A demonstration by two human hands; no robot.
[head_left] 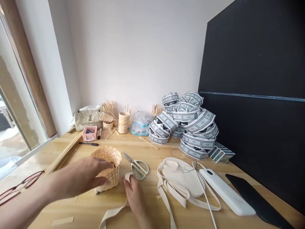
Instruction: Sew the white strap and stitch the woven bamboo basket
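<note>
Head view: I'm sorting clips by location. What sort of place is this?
Probably a craft workspace: a woven basket, scissors and a bundle of thin strips share one wooden table.

There are two hands (81, 175) (135, 194), one handbag (87, 120) and one scissors (141, 169).

Item: beige flap bag (87, 121), left of the frame's centre; you see a small dark monogram of interlaced letters, seemingly YSL. Item: white oblong device (226, 190), lower right; you find a grey logo near its lower end, not legible. Item: patterned bands (199, 140), right of centre; printed emblems repeat in panels, no words you can read. Item: striped box (221, 153), beside them; its print is too small for you.
</note>
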